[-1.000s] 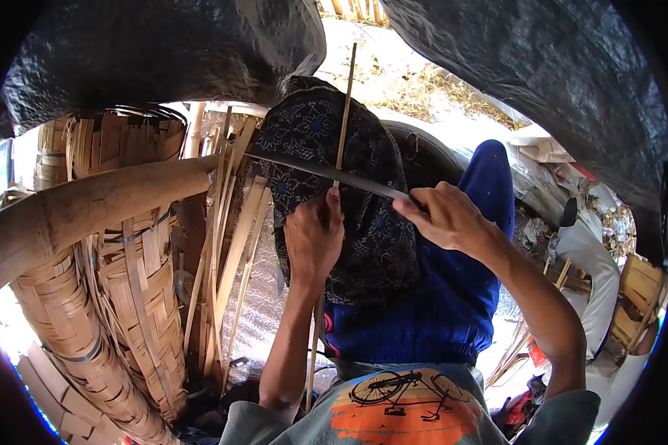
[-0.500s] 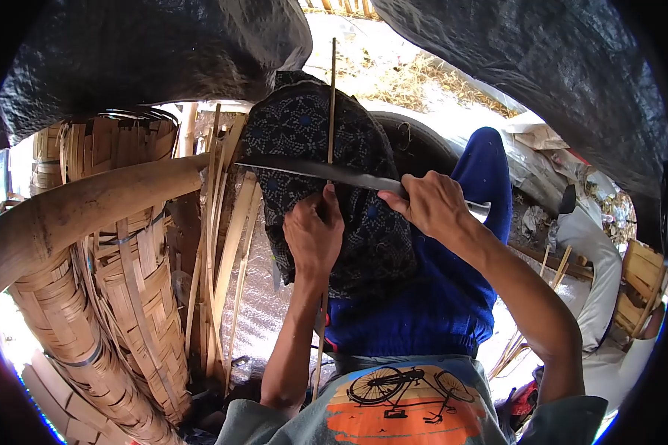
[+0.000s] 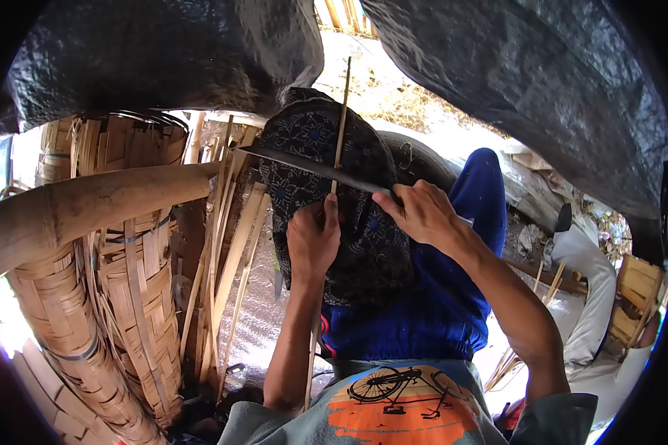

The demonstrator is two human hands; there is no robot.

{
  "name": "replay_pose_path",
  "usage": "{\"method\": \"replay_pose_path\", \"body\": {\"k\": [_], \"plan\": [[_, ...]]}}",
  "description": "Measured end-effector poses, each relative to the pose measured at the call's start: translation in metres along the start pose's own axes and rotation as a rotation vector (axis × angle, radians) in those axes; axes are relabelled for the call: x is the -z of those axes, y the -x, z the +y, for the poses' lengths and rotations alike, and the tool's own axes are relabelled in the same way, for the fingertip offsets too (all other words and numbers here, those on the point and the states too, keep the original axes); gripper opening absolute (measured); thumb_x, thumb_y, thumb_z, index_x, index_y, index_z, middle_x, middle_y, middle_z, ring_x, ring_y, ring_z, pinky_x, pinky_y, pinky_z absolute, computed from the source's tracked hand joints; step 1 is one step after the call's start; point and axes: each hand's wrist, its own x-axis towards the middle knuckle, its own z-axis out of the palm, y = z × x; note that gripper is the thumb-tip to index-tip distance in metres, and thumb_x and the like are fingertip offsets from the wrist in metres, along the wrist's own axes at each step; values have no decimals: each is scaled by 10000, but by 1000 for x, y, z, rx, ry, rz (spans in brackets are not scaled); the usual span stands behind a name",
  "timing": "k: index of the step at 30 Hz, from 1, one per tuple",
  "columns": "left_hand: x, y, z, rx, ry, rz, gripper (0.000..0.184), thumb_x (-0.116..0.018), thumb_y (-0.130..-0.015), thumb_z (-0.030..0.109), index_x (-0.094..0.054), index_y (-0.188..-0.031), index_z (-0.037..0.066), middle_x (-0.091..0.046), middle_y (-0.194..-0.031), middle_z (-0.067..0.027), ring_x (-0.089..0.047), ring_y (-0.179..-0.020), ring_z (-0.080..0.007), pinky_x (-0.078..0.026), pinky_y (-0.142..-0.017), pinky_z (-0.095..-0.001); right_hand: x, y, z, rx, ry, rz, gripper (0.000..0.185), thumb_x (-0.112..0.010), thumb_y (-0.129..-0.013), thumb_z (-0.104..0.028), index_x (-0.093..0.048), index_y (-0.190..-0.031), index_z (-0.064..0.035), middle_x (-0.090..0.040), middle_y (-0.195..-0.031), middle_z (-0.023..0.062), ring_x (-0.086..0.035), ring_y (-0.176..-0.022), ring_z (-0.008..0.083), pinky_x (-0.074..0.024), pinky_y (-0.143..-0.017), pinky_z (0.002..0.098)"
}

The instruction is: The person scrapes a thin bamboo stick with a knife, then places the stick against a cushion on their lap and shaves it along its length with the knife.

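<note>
A thin bamboo strip (image 3: 343, 126) runs lengthwise over the dark patterned cloth (image 3: 293, 141) that covers my leg. My left hand (image 3: 313, 239) is closed on the strip, thumb pointing up along it, and the strip's lower end comes out beside my forearm. In my right hand (image 3: 424, 215) is the handle of a long knife (image 3: 297, 162). Its blade lies slanted across the strip just above my left thumb, tip towards the upper left. Most of the handle is hidden by my fingers.
Tall woven bamboo baskets (image 3: 137, 297) stand at the left, with a thick bamboo pole (image 3: 104, 200) crossing them. Several loose bamboo strips (image 3: 234, 259) lean beside the cloth. Dark plastic sheeting (image 3: 527, 81) hangs overhead. Another person's pale-clothed leg (image 3: 590, 278) is at the right.
The knife has tilted, with its tip now higher than its handle end. The strip's upper end leans further right. The whole view has shifted slightly.
</note>
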Motion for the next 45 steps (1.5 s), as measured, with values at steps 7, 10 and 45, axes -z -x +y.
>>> {"method": "replay_pose_path", "body": {"k": [7, 10, 45], "plan": [[21, -10, 0, 42, 228, -67, 363, -489, -965, 295, -644, -866, -18, -644, -687, -185, -620, -574, -358, -459, -583, -433, 40, -32, -24, -198, -213, -196, 611, -527, -947, -489, -501, -535, -39, -413, -370, 135, -535, -380, 318, -463, -433, 416], [21, -17, 2, -60, 73, 62, 359, -522, -943, 282, -651, -782, -11, -628, -643, -185, -610, -573, -378, -458, -572, -442, 41, -40, -24, -209, -211, -268, 636, -500, -949, -521, -500, -528, -43, -434, -388, 153, -548, -396, 322, -473, -461, 425], [18, -5, 9, 95, 278, -97, 527, -496, -964, 376, -599, -616, -6, -566, -539, -166, -592, -524, -350, -433, -544, -411, 15, -6, 7, 273, 94, -107, 407, -596, -936, -110, -537, -1337, -77, -536, -836, 102, -488, -646, 259, -409, -627, 370]]}}
